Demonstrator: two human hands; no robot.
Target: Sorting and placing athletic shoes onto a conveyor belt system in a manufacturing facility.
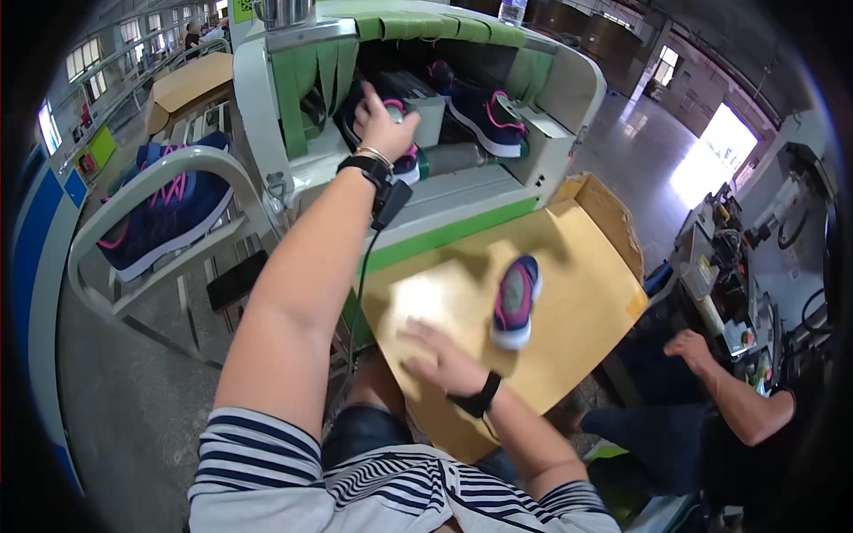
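My left hand [384, 131] reaches into the mouth of a white and green machine [444, 209]. It grips a dark blue sneaker [408, 169] with pink trim and a white sole around its top opening; part of the shoe is hidden by the hand. To its right, a matching sneaker [490, 120] lies in the same mouth. Over the tan board [569, 333] in front of the machine, my right hand [437, 357] is open with nothing in it, its fingers slightly blurred. Another sneaker [515, 302] lies on that board, right of this hand.
More blue sneakers with pink laces [169, 200] sit on a rack at the left, behind a curved metal rail [89, 240]. Green strips [444, 28] hang over the machine's mouth. Another person's arm [737, 391] shows at the right, near a cluttered bench [711, 266].
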